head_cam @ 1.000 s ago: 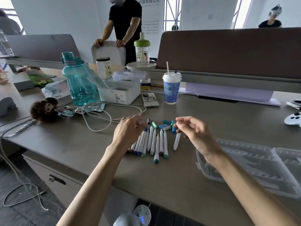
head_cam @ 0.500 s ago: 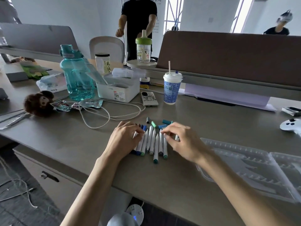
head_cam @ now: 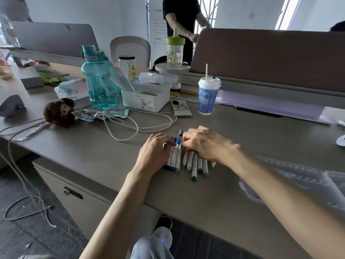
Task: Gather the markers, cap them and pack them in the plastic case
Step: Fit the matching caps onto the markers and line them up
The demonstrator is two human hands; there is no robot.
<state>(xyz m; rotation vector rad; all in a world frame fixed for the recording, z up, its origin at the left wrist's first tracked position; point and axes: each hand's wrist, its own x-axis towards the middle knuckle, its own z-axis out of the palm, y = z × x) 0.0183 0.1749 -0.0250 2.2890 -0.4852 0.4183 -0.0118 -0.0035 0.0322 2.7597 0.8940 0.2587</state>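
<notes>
1. White barrels with blue and green ends: the markers (head_cam: 194, 165) lie side by side on the desk (head_cam: 214, 195), under and between both hands, coloured ends toward the person.
2. The left hand (head_cam: 156, 148) rests on the left part of the row, with its fingers bent down onto the far ends. Two blue caps (head_cam: 177, 140) show just past its fingertips. Whether it pinches a marker or only steadies the row, I cannot tell.
3. The right hand (head_cam: 205, 144) covers the right part of the row, knuckles up and fingers curled under. What they hold, if anything, is hidden. A grey cap (head_cam: 180, 132) peeks out just beyond its fingertips.
4. The likely reason for both poses is that hemming the row in from two sides keeps the round barrels from rolling and squares them up for capping.
5. The case (head_cam: 313, 174) lies open just right of the right wrist, close by for packing. No marker shows in it, so I judge that packing has not begun.
</notes>
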